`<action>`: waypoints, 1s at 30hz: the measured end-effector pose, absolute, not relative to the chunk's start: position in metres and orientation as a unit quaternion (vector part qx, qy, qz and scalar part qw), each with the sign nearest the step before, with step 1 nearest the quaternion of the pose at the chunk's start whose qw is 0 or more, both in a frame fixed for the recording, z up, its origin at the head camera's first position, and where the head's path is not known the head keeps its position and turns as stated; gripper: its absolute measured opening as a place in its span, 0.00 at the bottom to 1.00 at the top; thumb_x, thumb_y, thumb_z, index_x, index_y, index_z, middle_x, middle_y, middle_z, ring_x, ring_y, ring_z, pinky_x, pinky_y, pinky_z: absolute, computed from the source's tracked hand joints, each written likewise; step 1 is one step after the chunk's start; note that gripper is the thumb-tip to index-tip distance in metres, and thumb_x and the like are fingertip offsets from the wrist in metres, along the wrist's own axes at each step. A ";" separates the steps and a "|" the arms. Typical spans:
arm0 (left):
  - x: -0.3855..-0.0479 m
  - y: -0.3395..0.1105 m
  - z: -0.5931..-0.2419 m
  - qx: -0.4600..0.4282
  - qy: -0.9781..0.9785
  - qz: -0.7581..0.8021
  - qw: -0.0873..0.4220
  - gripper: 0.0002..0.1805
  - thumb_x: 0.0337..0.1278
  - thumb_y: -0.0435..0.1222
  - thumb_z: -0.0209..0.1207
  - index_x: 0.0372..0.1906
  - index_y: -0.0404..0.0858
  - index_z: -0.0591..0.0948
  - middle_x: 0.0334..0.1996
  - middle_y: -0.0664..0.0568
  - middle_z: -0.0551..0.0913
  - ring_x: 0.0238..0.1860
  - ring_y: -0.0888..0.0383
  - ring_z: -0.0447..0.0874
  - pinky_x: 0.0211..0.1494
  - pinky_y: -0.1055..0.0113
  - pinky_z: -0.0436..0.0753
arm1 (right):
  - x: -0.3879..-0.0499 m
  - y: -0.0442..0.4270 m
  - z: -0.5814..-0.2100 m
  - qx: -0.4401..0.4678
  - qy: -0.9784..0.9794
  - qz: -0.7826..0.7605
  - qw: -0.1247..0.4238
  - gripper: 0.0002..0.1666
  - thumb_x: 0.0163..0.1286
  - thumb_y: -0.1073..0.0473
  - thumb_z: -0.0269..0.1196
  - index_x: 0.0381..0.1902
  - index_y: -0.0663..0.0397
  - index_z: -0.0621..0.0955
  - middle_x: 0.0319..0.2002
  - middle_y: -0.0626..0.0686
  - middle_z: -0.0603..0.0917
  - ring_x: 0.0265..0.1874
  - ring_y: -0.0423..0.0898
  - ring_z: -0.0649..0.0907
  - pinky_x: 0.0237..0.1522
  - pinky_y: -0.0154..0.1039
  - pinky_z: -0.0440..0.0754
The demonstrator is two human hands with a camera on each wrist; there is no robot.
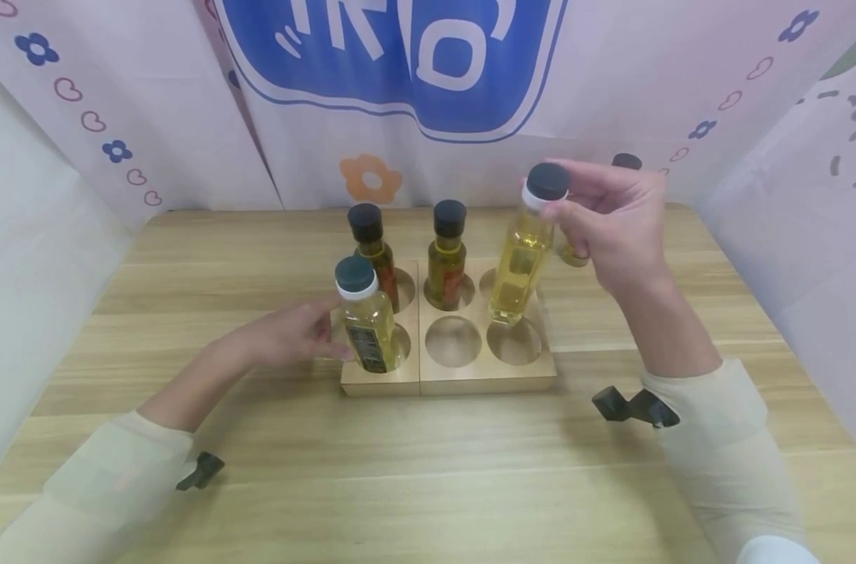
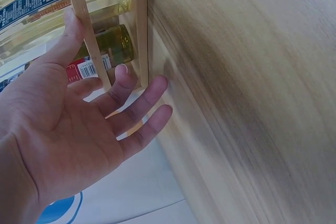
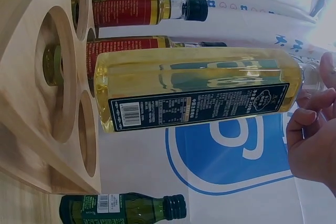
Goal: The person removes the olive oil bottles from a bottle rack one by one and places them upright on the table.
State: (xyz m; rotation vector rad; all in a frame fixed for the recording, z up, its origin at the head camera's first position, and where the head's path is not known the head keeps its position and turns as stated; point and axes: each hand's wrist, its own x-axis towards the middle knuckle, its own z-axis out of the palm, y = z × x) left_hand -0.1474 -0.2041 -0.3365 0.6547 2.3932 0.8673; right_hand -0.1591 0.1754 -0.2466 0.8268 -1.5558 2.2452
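My right hand pinches the neck of a clear square oil bottle with a dark cap. The bottle hangs slightly tilted over the front right hole of a wooden rack; in the right wrist view its dark label shows. A second clear oil bottle stands in the front left hole. Beside it is my left hand, whose fingers are spread and hold nothing. The thumb lies by the rack's edge in the left wrist view; whether it touches cannot be told.
Two dark-capped bottles with red labels stand in the back row, one at left and one in the middle. A green bottle stands on the table right of the rack, mostly behind my right hand. A printed curtain hangs behind.
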 end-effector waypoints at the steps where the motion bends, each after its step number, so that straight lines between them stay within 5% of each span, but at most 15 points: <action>1: -0.148 -0.204 -0.337 0.241 0.881 0.319 0.253 0.53 0.59 0.48 0.73 0.82 0.39 0.56 0.24 0.50 0.76 0.27 0.55 0.74 0.30 0.62 0.76 | -0.160 0.176 -0.247 0.285 -0.539 0.779 0.147 0.18 0.51 0.80 0.76 0.42 0.71 0.89 0.36 0.64 0.90 0.07 0.42 0.67 0.09 0.30 0.59; 11: -0.149 -0.205 -0.339 0.252 0.878 0.323 0.248 0.51 0.58 0.46 0.73 0.81 0.39 0.60 0.22 0.51 0.76 0.24 0.56 0.74 0.28 0.63 0.76 | -0.165 0.177 -0.246 0.233 -0.594 0.749 0.178 0.20 0.55 0.85 0.68 0.44 0.68 0.89 0.36 0.59 0.91 0.07 0.41 0.69 0.07 0.30 0.60; 21: -0.149 -0.204 -0.338 0.253 0.877 0.322 0.250 0.51 0.58 0.46 0.73 0.81 0.37 0.59 0.23 0.51 0.77 0.25 0.56 0.75 0.29 0.62 0.77 | -0.174 0.176 -0.239 0.164 -0.591 0.777 0.145 0.19 0.59 0.82 0.68 0.48 0.66 0.88 0.39 0.59 0.92 0.10 0.42 0.68 0.07 0.31 0.52; 30: -0.149 -0.205 -0.339 0.258 0.876 0.323 0.248 0.52 0.58 0.46 0.73 0.81 0.37 0.58 0.22 0.50 0.78 0.24 0.56 0.75 0.27 0.63 0.77 | -0.187 0.173 -0.241 0.154 -0.567 0.794 0.155 0.17 0.59 0.81 0.70 0.46 0.68 0.88 0.38 0.60 0.91 0.11 0.42 0.71 0.13 0.28 0.64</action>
